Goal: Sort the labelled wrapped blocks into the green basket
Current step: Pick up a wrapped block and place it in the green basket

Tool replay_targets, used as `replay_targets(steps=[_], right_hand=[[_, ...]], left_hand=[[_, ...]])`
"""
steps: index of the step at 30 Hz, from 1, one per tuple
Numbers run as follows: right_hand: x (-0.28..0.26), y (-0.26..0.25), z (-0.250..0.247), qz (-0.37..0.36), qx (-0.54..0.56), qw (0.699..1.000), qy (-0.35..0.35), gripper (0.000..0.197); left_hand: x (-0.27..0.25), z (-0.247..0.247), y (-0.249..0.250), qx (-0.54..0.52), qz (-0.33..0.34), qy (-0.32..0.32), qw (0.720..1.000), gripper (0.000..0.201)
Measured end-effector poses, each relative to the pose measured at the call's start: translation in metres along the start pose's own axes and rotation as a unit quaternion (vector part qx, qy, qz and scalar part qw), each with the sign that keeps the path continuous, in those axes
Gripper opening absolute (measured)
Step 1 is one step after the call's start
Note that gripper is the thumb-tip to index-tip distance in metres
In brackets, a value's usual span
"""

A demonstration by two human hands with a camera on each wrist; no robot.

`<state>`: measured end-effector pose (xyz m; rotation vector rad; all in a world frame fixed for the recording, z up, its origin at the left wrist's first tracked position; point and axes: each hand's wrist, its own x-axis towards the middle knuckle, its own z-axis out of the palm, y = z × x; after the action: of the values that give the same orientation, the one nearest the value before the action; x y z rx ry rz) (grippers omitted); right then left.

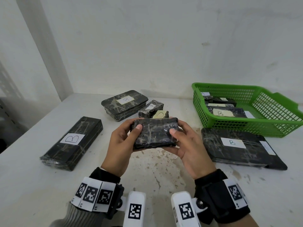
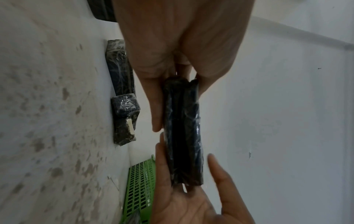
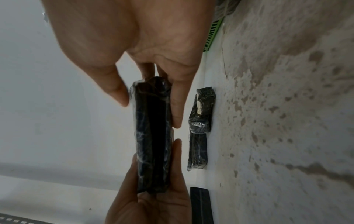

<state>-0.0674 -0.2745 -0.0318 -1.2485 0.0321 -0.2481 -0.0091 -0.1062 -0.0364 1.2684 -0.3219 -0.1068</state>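
Nearest the camera, both hands held one black wrapped block [image 1: 155, 132] above the stained white table [image 1: 147, 169]. The left hand [image 1: 122, 145] gripped its left end, thumb curled over the top face and fingers underneath; the right hand [image 1: 188, 145] gripped the right end the same way. No label showed on the block's upward face. In the left wrist view the block [image 2: 182, 133] appeared edge-on, pinched between thumb and fingers — the right wrist view showed the same narrow edge [image 3: 153, 136].

To the left on the table lay a long wrapped block labelled B [image 1: 72, 143], well apart from the hands. To the right lay a flat wrapped block labelled B [image 1: 239, 146], its far edge just beside the green basket [image 1: 229, 126].

Just beyond the held block sat a small block with a yellowish label [image 1: 161, 114], partly hidden behind it, touching another small wrapped block [image 1: 150, 108]. Farther back stood a rounded wrapped block [image 1: 124, 104] with a white label.

The green basket at the far right held several wrapped blocks — one labelled B [image 1: 226, 112] nearest, others behind it, their letters mostly too small or hidden to read.
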Motion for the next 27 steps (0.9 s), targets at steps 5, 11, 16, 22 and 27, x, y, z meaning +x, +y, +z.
replay_targets(steps=[5, 11, 16, 22, 27], right_hand=[[-0.001, 0.0, 0.002, -0.015, -0.039, 0.998, 0.049, 0.037], [-0.001, 0.002, 0.003, -0.028, -0.044, 0.997, 0.062, 0.015], [-0.004, -0.003, 0.008, -0.01, -0.033, 0.998, 0.046, 0.041], [-0.005, 0.001, 0.009, -0.046, -0.06, 0.993, 0.091, 0.024], [-0.007, 0.002, 0.015, -0.039, -0.064, 0.993, 0.095, 0.042]], left_hand=[[-0.003, 0.002, 0.002, 0.013, 0.007, -0.037, 0.999, 0.018], [-0.003, 0.005, 0.001, 0.043, 0.025, -0.034, 0.998, 0.03], [-0.004, 0.004, -0.002, 0.053, 0.052, -0.031, 0.997, 0.012], [-0.007, 0.011, -0.001, 0.046, 0.024, -0.06, 0.997, 0.019], [-0.005, 0.009, -0.008, 0.092, 0.051, -0.032, 0.994, 0.027]])
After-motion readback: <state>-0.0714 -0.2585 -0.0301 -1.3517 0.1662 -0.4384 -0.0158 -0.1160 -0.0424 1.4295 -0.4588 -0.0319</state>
